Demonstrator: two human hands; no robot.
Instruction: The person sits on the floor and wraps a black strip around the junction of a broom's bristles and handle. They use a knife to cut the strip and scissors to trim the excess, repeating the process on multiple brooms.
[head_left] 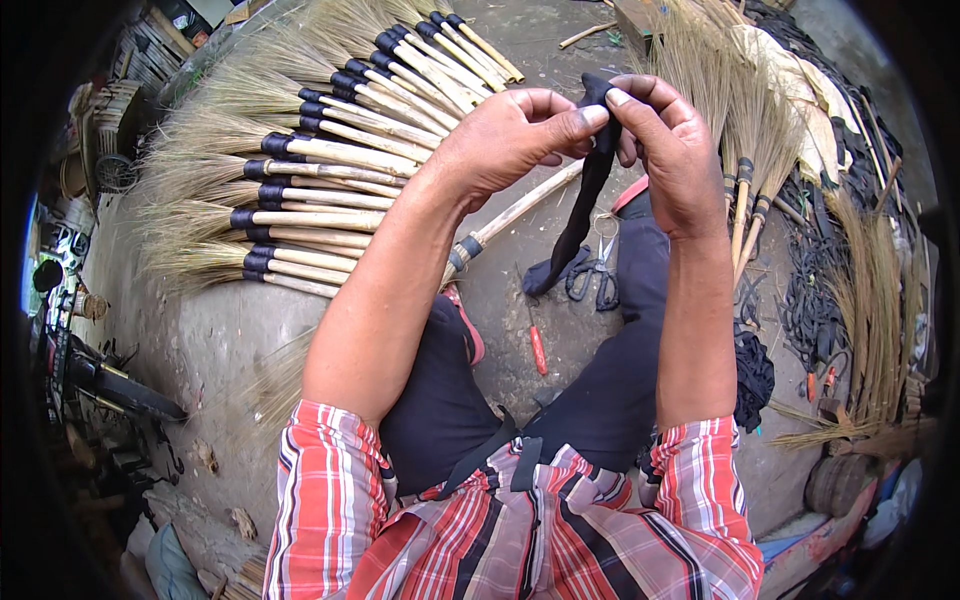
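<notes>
Long black strip of stretchy rubber-like band (590, 190): pinched at its top between thumb and fingers of the left hand (510, 135) and right hand (665, 150), held above the lap, its tail hanging to the concrete floor (220, 330). Risk: loose pinch lets it slip; the trailing end may snag on the grey-handled scissors (598, 270) beside it.

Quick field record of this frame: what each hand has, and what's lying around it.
left hand: pinches top of black strip
right hand: pinches same strip from other side
strip: hangs down to the ground
scissors: on ground beside strip end
red-handled tool: on ground between the knees
finished brooms: fanned row at left
loose broom: under the hands
</notes>
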